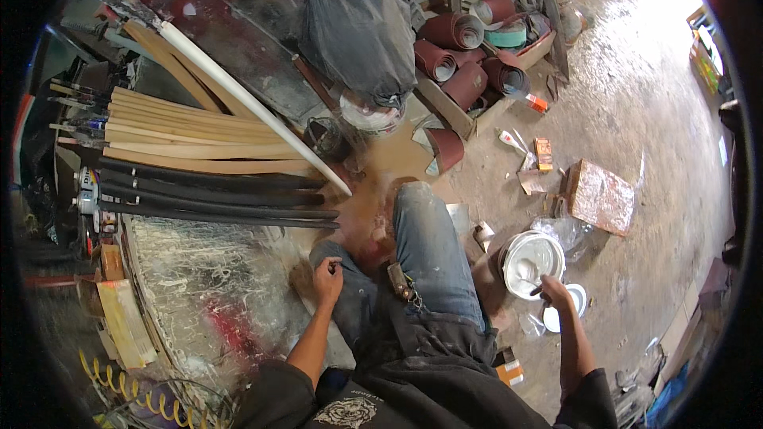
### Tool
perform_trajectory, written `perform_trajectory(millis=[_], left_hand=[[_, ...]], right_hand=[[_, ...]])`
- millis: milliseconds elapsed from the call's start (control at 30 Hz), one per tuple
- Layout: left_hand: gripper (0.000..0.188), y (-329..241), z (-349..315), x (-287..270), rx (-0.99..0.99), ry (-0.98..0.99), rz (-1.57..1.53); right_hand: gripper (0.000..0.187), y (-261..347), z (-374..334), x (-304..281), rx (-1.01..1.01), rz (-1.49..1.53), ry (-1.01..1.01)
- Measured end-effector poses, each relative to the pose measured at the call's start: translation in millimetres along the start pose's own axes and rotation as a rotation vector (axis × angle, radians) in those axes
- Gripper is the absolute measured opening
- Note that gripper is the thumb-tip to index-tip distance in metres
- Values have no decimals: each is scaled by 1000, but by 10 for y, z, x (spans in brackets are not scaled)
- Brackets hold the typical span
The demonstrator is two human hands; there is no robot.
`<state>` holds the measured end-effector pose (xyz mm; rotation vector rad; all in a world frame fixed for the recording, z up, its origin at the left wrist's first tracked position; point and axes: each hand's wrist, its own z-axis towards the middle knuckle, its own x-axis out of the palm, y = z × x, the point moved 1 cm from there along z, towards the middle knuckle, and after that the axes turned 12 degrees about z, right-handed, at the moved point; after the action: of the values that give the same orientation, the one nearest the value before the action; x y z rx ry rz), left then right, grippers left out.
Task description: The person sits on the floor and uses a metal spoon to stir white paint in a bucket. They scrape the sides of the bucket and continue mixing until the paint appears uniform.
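Observation:
At the right, my right hand (554,292) is closed round the handle of what looks like a putty knife (537,289). Its pale end dips into a white bucket (509,257) holding smooth white paste (524,258). Beside the bucket, partly under my right hand, lies a round white lid (578,302). Close to my left knee, my left hand (327,280) has its fingers curled in. A small dark spot shows at those fingers, too small to name.
Long wooden strips (199,129) and black-covered strips (222,195) jut in from the left, crossed by a white pole (246,99). Ahead stand a black plastic bag (358,32) and a crate (449,111) of sandpaper rolls. A speckled block (602,197) lies on the floor beyond the bucket.

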<state>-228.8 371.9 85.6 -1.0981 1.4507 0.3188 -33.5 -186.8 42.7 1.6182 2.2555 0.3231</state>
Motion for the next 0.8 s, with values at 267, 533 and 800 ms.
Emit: perform_trajectory(millis=[267,533,800], left_hand=[[21,54,90,141,63,-15,3],[16,137,115,166,66,77,56],[17,-6,52,62,128,33,51]], right_hand=[[17,-661,-130,342,-39,514,-210],[27,73,-235,285,-562,-337,-612],[12,285,-217,94,-525,-1080,-112]])
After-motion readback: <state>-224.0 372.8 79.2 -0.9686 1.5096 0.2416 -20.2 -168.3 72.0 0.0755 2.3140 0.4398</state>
